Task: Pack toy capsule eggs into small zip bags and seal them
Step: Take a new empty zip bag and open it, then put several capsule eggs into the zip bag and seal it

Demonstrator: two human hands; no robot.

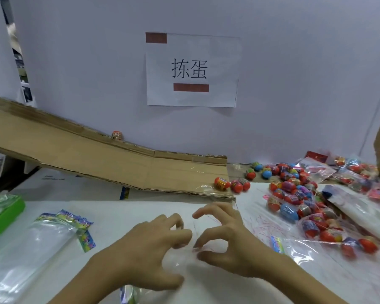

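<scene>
A small clear zip bag (190,258) lies on the white table in front of me, hard to see against the surface. My left hand (149,251) and my right hand (224,242) meet over it, fingers curled and pinching its upper edge from either side. No egg shows inside the bag. A heap of loose capsule eggs (294,194), mostly red with some blue, lies at the right. Three red eggs (233,184) sit at the foot of the cardboard ramp.
A cardboard ramp (86,154) slopes down from the far left to mid-table, one egg (117,135) resting on its upper edge. A stack of empty clear bags (31,249) with colourful headers lies left, a green tray (2,213) beyond. Filled bags (329,229) lie right.
</scene>
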